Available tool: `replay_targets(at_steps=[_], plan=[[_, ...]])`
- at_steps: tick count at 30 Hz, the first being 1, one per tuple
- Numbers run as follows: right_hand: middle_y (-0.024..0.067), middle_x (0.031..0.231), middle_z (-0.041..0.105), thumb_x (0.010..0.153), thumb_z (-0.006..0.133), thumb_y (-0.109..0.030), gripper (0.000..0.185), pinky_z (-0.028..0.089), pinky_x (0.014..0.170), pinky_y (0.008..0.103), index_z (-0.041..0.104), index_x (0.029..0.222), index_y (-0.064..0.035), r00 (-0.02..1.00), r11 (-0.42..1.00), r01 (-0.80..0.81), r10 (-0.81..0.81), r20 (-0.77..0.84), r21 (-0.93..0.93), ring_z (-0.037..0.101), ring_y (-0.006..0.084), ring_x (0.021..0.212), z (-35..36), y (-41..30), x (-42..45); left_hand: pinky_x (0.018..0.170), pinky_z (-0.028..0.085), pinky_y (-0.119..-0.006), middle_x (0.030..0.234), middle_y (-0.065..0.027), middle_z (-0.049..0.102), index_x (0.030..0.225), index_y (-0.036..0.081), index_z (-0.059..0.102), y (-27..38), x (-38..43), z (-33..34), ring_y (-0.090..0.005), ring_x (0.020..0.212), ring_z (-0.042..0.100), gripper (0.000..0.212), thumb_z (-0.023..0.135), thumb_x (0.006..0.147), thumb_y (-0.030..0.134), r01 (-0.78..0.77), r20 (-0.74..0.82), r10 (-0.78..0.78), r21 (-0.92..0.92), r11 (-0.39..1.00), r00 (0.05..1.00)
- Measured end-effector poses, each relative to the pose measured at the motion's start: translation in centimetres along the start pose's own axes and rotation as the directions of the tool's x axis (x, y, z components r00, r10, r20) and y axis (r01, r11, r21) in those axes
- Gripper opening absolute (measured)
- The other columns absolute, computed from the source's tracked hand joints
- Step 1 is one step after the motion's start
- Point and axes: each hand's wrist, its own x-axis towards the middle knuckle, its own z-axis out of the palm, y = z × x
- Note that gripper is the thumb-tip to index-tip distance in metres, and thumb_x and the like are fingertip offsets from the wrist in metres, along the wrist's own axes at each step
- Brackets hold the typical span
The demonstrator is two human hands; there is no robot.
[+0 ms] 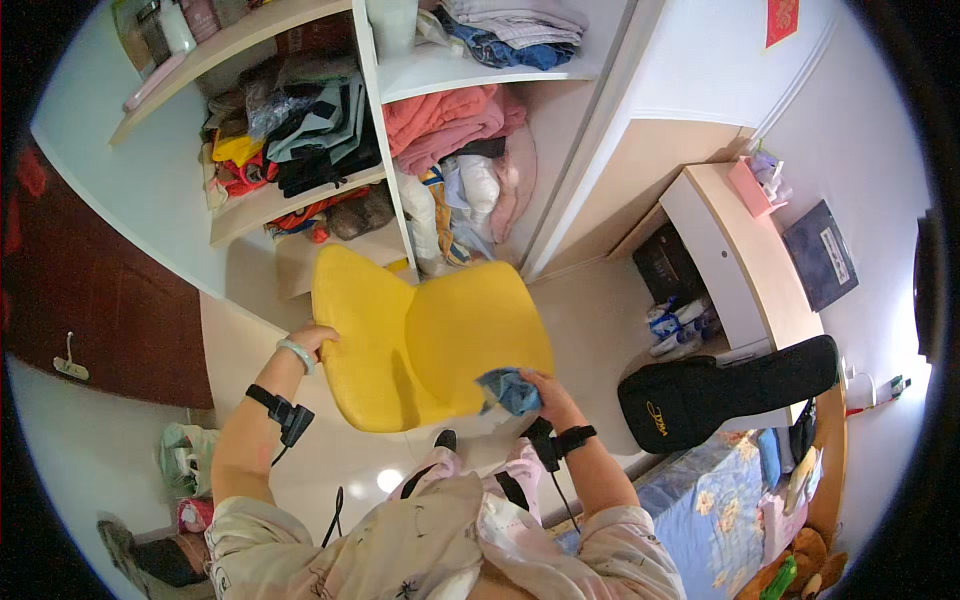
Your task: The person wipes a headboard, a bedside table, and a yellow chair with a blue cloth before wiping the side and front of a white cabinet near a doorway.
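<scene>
A yellow chair (472, 330) with a smooth curved seat and backrest stands in front of me on the pale floor. My left hand (313, 339) grips the outer edge of the backrest, at the left of the view. In my right hand (551, 394) is a crumpled blue cloth (511, 390), held over the front right part of the seat. The cloth seems to touch the yellow surface there. Most of the chair's legs are hidden beneath the seat.
Behind the chair rises an open wardrobe (487, 79) with folded clothes and bedding. To the right are a desk (750, 255) and a black guitar case (697, 397) leaning on it. A bed (697, 510) lies at lower right, a brown door (112, 300) at left.
</scene>
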Motion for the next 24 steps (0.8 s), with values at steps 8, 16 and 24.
replay_targets(at_steps=[8,16,24], plan=[[0.0137,0.109,0.062,0.090,0.057,-0.014,0.033,0.053,0.084,0.0345,0.051,0.115,0.0062,0.974,0.978,0.172,-0.152,-0.168,0.114,0.063,0.0238,0.096,-3.5,-3.8,-0.1,0.085,0.051,-0.038,0.109,-0.0142,0.059,0.120,-0.002,0.049,-1.4,-2.9,-2.7,-0.0278,0.101,0.059,0.041,0.054,0.079,-0.005,-0.015,-0.095,0.013,-0.026,1.000,0.995],[0.0135,0.107,0.063,0.088,0.060,-0.013,0.033,0.052,0.084,0.0361,0.054,0.115,0.0056,0.975,0.980,0.161,-0.139,-0.175,0.120,0.063,0.0235,0.095,-8.7,-8.0,-1.3,0.097,0.043,-0.040,0.133,-0.0195,0.046,0.132,-0.002,0.038,0.2,-2.5,-2.2,-0.0338,0.117,0.048,0.053,0.055,0.083,0.004,0.152,-0.196,-0.050,0.552,0.820,0.979],[0.0129,0.101,0.065,0.090,0.055,-0.011,0.027,0.054,0.075,0.0349,0.056,0.113,0.0037,0.932,0.945,0.264,-0.198,-0.304,0.194,0.065,0.0235,0.088,-21.9,-15.2,-5.1,0.108,0.030,-0.041,0.147,-0.0175,0.027,0.141,0.006,0.030,0.8,2.7,9.4,-0.0358,0.131,0.033,0.058,0.053,0.089,0.019,0.158,-0.335,0.650,0.935,0.316,0.682]])
